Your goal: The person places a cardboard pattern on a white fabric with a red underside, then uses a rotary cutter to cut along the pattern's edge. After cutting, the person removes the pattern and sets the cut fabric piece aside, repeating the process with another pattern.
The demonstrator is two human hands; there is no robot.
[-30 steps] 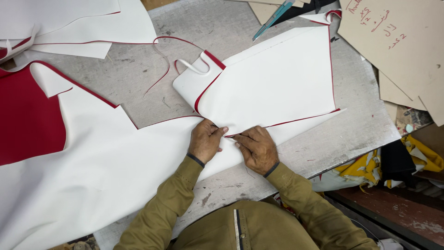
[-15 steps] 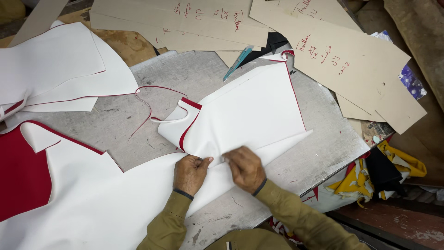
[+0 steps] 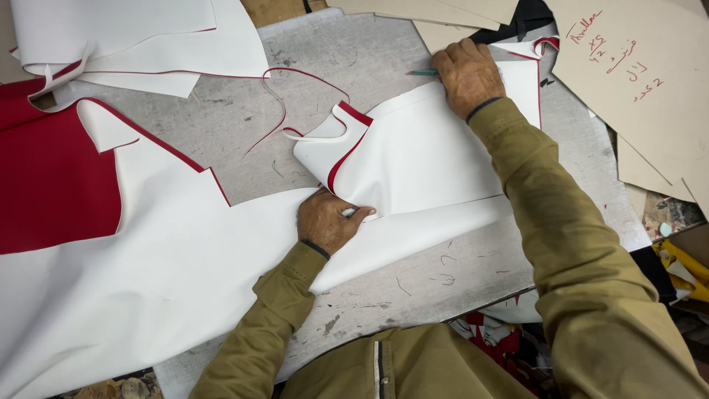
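Head view only, so everything comes from it: your left hand [image 3: 327,219] lies flat with its fingers spread loosely, pressing down the near corner of the folded white sheet [image 3: 436,159], grasping nothing. Your right hand [image 3: 467,74] is stretched to the far edge of that same sheet, fingers curled around a slim teal tool [image 3: 422,72] whose tip points left along the edge; whether it is a pen or a blade, you cannot tell from here. The folded sheet rests in the middle of the grey worktable [image 3: 244,137], on top of the large white sheet [image 3: 140,273] that runs off to your left, with its red backing [image 3: 55,185] turned up there. A thin red-edged offcut strip [image 3: 284,111] curls on the bare table beside the fold, and more white pieces [image 3: 140,37] are stacked at the far left, so some trimming looks finished. The far edge under your tool appears to be the part in hand, and the big sheet seems largely uncut. Tan cardboard patterns [image 3: 635,81] lie at the far right.
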